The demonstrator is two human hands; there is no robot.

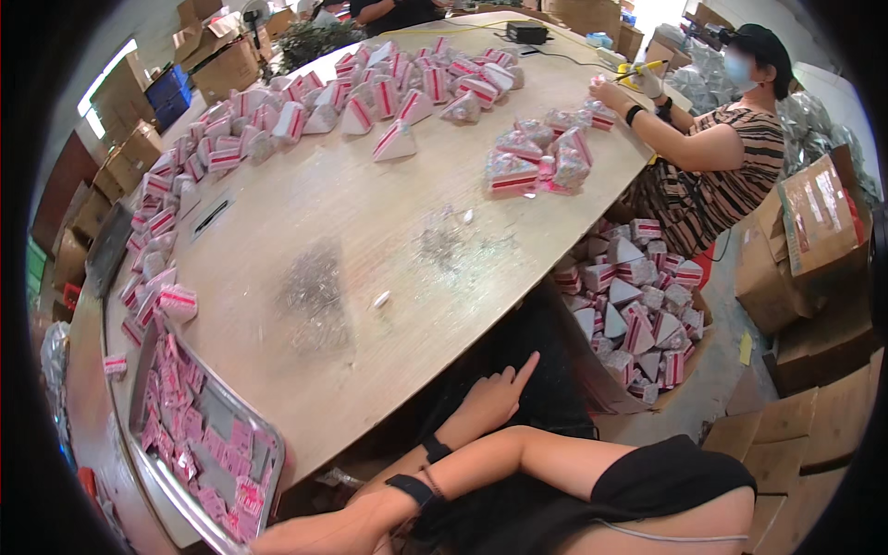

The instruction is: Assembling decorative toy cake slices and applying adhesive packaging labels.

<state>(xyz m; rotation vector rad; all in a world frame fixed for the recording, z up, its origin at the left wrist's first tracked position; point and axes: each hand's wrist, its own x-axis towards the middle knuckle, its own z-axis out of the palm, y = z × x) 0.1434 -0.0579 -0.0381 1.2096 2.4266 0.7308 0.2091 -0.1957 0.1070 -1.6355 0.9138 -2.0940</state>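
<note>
My left hand (488,404) is off the table's near edge, over a dark area, with its index finger stretched out and the other fingers partly curled. Nothing shows in it. My right arm crosses in front of the left forearm. At the lower edge, my right hand (319,534) lies beside the corner of a metal tray (217,365), its fingers out of sight. Pink printed packets (190,421) lie loose in that tray. Many wrapped pink-and-white cake-slice-shaped pieces (396,141) are heaped along the far and left sides of the table (398,250).
A co-worker (708,139) sits at the right with a yellow tool (645,69) near a smaller group of slices (536,157). A large carton of slices (638,314) stands beside the table. A black pen (212,216) and clear scraps (314,287) lie on top. Cardboard boxes (814,240) stand right.
</note>
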